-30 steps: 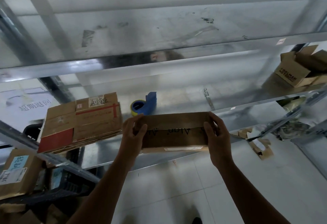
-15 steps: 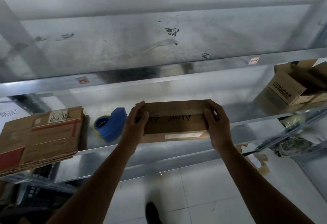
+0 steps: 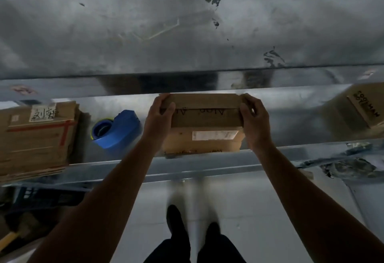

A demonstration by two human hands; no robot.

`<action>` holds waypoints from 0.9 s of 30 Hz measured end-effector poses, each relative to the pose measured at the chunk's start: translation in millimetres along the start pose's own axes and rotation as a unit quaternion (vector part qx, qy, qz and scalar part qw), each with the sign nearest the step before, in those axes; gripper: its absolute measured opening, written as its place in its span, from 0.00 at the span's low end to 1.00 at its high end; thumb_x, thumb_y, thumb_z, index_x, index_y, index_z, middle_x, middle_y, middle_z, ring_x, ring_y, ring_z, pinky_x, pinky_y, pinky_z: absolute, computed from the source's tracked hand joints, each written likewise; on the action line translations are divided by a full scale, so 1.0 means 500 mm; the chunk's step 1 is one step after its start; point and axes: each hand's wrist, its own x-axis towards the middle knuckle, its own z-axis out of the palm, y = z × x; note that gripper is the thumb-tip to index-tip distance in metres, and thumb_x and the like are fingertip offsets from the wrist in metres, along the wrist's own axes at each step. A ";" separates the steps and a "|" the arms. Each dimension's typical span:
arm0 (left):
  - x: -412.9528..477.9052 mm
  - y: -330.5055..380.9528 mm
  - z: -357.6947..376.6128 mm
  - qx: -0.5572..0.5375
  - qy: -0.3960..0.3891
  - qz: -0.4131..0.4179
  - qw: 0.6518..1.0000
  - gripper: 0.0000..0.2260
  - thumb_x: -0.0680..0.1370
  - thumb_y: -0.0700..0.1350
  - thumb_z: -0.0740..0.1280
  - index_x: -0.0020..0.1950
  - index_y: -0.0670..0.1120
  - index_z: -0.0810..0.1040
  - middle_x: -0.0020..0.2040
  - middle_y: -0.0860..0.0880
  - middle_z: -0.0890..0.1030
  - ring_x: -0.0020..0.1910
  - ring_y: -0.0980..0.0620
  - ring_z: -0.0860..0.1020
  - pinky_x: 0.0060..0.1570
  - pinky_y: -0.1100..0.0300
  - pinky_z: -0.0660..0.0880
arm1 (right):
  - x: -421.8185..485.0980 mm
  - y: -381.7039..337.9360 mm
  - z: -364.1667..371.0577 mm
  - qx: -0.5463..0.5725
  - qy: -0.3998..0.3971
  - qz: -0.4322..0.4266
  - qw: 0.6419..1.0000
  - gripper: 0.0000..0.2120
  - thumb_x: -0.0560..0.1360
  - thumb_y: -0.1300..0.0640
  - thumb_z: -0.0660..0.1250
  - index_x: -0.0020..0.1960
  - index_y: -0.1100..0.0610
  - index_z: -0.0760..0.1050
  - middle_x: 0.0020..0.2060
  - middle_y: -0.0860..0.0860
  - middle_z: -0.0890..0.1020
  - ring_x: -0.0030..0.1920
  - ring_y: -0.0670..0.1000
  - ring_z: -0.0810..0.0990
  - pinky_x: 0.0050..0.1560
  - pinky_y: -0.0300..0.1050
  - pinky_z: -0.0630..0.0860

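A brown cardboard box (image 3: 204, 124) with dark handwriting on top and a white label on its near side sits on the metal shelf (image 3: 207, 168), close to the front edge. My left hand (image 3: 159, 120) grips its left end, thumb on top and fingers curled round the side. My right hand (image 3: 254, 120) grips the right end the same way. The box's far edge lies just under the lip of the shelf above.
A blue tape dispenser (image 3: 116, 131) lies left of the box. Flattened cartons (image 3: 35, 138) are stacked at the shelf's left end. Another printed carton (image 3: 367, 107) stands at the right. The upper shelf (image 3: 187, 24) hangs low overhead. My feet (image 3: 193, 237) stand on the pale floor.
The box moved forward over the shelf and now rests on it, both hands still gripping its ends. The view tilted down and shifted closer, so the shelf and box look larger.
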 end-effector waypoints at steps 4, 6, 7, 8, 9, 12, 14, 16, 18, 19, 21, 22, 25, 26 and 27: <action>-0.028 -0.021 0.005 -0.011 0.017 0.010 1.000 0.17 0.84 0.51 0.61 0.73 0.60 0.67 0.68 0.53 0.69 0.62 0.52 0.72 0.53 0.59 0.74 | -0.016 0.024 -0.017 -0.028 -0.019 -0.030 0.999 0.16 0.84 0.51 0.63 0.71 0.49 0.72 0.57 0.39 0.78 0.54 0.37 0.79 0.50 0.37 0.77; -0.050 -0.039 0.014 0.005 0.020 0.023 1.000 0.17 0.83 0.53 0.61 0.72 0.64 0.66 0.69 0.53 0.68 0.64 0.52 0.72 0.59 0.53 0.75 | -0.026 0.046 -0.030 -0.037 -0.037 -0.031 0.998 0.17 0.84 0.49 0.62 0.72 0.46 0.70 0.58 0.41 0.78 0.56 0.41 0.79 0.52 0.44 0.79; -0.062 -0.051 0.020 0.012 0.026 0.025 0.999 0.18 0.82 0.55 0.61 0.72 0.65 0.66 0.69 0.52 0.68 0.64 0.51 0.72 0.62 0.48 0.75 | -0.031 0.057 -0.035 -0.032 -0.048 -0.021 0.998 0.17 0.84 0.48 0.62 0.72 0.45 0.69 0.58 0.43 0.78 0.57 0.44 0.80 0.53 0.47 0.80; -0.071 -0.064 0.027 0.018 0.035 0.025 0.999 0.18 0.82 0.56 0.60 0.72 0.66 0.65 0.69 0.52 0.68 0.65 0.50 0.71 0.64 0.44 0.75 | -0.034 0.064 -0.038 -0.029 -0.056 -0.017 0.998 0.17 0.84 0.48 0.62 0.72 0.43 0.69 0.59 0.44 0.78 0.58 0.46 0.80 0.54 0.48 0.80; -0.078 -0.074 0.032 0.022 0.043 0.027 0.998 0.19 0.82 0.56 0.60 0.73 0.66 0.64 0.71 0.52 0.67 0.67 0.51 0.70 0.66 0.43 0.73 | -0.035 0.068 -0.038 -0.037 -0.056 -0.023 0.997 0.16 0.84 0.49 0.62 0.71 0.43 0.69 0.60 0.45 0.78 0.58 0.47 0.80 0.55 0.48 0.80; -0.076 -0.085 0.040 0.039 0.047 0.037 0.997 0.20 0.83 0.54 0.59 0.75 0.65 0.61 0.74 0.52 0.65 0.71 0.52 0.67 0.69 0.44 0.70 | -0.023 0.066 -0.032 -0.068 -0.049 -0.051 0.995 0.17 0.84 0.50 0.61 0.72 0.47 0.69 0.61 0.46 0.78 0.59 0.46 0.78 0.58 0.47 0.78; -0.051 -0.082 0.039 0.041 0.033 0.023 0.998 0.20 0.84 0.54 0.58 0.76 0.63 0.61 0.72 0.52 0.65 0.69 0.49 0.69 0.66 0.47 0.72 | -0.005 0.066 -0.020 -0.073 -0.061 -0.043 0.995 0.17 0.85 0.50 0.60 0.73 0.48 0.69 0.61 0.46 0.78 0.59 0.47 0.78 0.58 0.47 0.79; -0.020 -0.071 0.039 0.038 0.030 -0.023 0.999 0.20 0.85 0.52 0.57 0.77 0.58 0.62 0.69 0.50 0.67 0.66 0.47 0.71 0.59 0.54 0.73 | 0.017 0.067 -0.005 -0.080 -0.080 -0.024 0.993 0.17 0.85 0.49 0.58 0.73 0.48 0.69 0.61 0.45 0.77 0.58 0.48 0.79 0.59 0.52 0.81; -0.005 -0.062 0.044 0.036 0.040 -0.053 0.997 0.20 0.85 0.50 0.57 0.78 0.54 0.64 0.67 0.49 0.69 0.63 0.48 0.72 0.54 0.60 0.72 | 0.028 0.072 0.008 -0.096 -0.073 -0.043 0.992 0.17 0.85 0.50 0.58 0.72 0.50 0.71 0.60 0.45 0.78 0.58 0.48 0.79 0.60 0.53 0.81; -0.006 -0.061 0.047 0.037 0.047 -0.051 0.997 0.20 0.85 0.50 0.58 0.77 0.53 0.64 0.66 0.49 0.70 0.62 0.49 0.73 0.54 0.60 0.72 | 0.028 0.077 0.011 -0.101 -0.063 -0.056 0.991 0.17 0.85 0.51 0.58 0.72 0.52 0.72 0.60 0.46 0.79 0.58 0.48 0.79 0.60 0.53 0.81; -0.016 -0.072 0.048 0.042 0.058 -0.038 0.997 0.19 0.85 0.50 0.58 0.77 0.53 0.65 0.64 0.50 0.70 0.60 0.50 0.73 0.55 0.59 0.72 | 0.023 0.092 0.014 -0.120 -0.059 -0.081 0.988 0.18 0.85 0.52 0.58 0.73 0.55 0.71 0.65 0.52 0.79 0.63 0.51 0.78 0.65 0.51 0.78; -0.023 -0.079 0.046 0.042 0.058 -0.034 0.997 0.19 0.85 0.50 0.58 0.77 0.53 0.65 0.64 0.50 0.70 0.59 0.50 0.73 0.54 0.60 0.73 | 0.020 0.100 0.013 -0.145 -0.064 -0.100 0.982 0.19 0.86 0.52 0.57 0.75 0.56 0.69 0.69 0.54 0.76 0.68 0.54 0.75 0.68 0.52 0.75; -0.032 -0.089 0.033 0.052 0.047 -0.045 0.997 0.20 0.85 0.51 0.58 0.77 0.54 0.65 0.64 0.49 0.70 0.58 0.51 0.74 0.54 0.58 0.74 | 0.018 0.110 0.011 -0.262 -0.081 -0.181 0.945 0.20 0.86 0.51 0.55 0.76 0.57 0.67 0.78 0.56 0.65 0.79 0.59 0.62 0.75 0.60 0.66; -0.033 -0.090 0.028 0.062 0.043 -0.053 0.996 0.20 0.85 0.52 0.59 0.77 0.56 0.65 0.64 0.49 0.70 0.58 0.51 0.74 0.54 0.57 0.75 | 0.019 0.109 0.010 -0.301 -0.092 -0.221 0.923 0.20 0.86 0.51 0.55 0.75 0.57 0.67 0.79 0.56 0.63 0.80 0.60 0.58 0.76 0.61 0.63; -0.034 -0.089 0.022 0.072 0.041 -0.056 0.995 0.20 0.84 0.52 0.59 0.77 0.57 0.65 0.64 0.49 0.71 0.57 0.51 0.75 0.52 0.58 0.75 | 0.018 0.107 0.012 -0.336 -0.108 -0.262 0.898 0.21 0.86 0.50 0.53 0.75 0.57 0.68 0.79 0.57 0.63 0.81 0.61 0.55 0.78 0.63 0.60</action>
